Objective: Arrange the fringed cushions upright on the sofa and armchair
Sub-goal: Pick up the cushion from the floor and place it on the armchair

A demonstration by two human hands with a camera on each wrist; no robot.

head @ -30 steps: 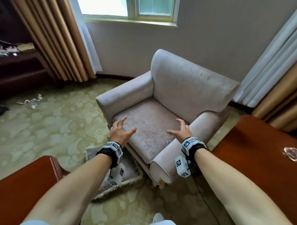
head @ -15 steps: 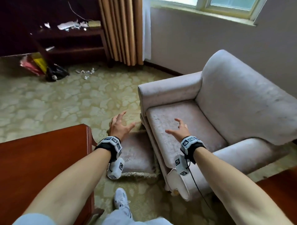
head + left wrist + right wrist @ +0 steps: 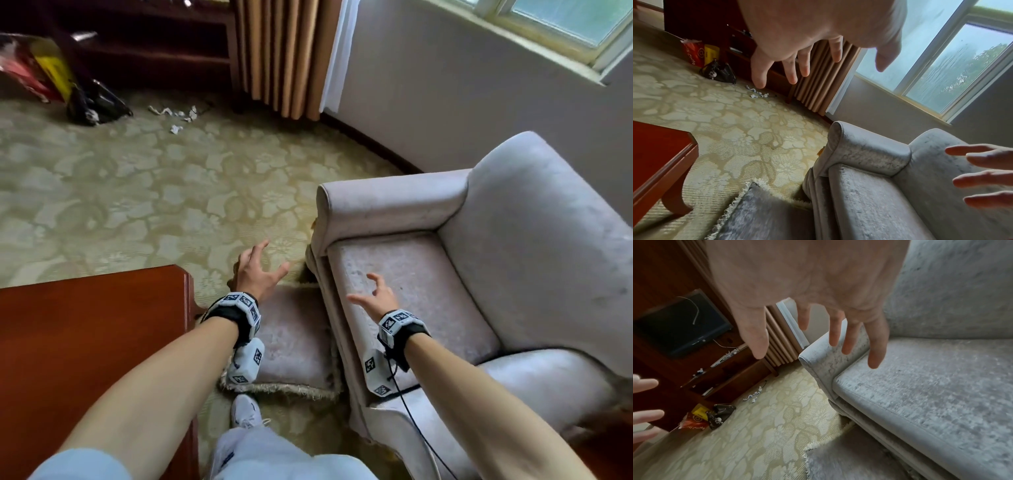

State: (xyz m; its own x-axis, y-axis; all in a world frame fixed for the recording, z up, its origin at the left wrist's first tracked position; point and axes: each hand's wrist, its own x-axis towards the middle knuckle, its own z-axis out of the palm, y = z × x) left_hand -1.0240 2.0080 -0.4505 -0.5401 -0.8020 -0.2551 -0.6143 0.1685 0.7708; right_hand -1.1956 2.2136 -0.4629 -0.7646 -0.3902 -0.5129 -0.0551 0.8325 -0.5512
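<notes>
Presently listed: one fringed cushion [image 3: 296,337], grey velvet with pale fringe, lying flat on the carpet [image 3: 113,192] directly beneath the left hand [image 3: 257,274] and just left of the right hand [image 3: 376,298], one side tight against the armchair [image 3: 428,284] front. Both hands are spread, fingers apart, holding nothing, above the cushion and not touching it. Risks, as judged: a one-sided grab would let the soft body sag and fold; fingers closing only on the fringe could slip or pull threads; the side against the armchair base may drag on lifting. The wooden tabletop [image 3: 89,342] stands just left of the left hand and could knock the elbow. Set upright without backrest support, the cushion would likely topple forward.
</notes>
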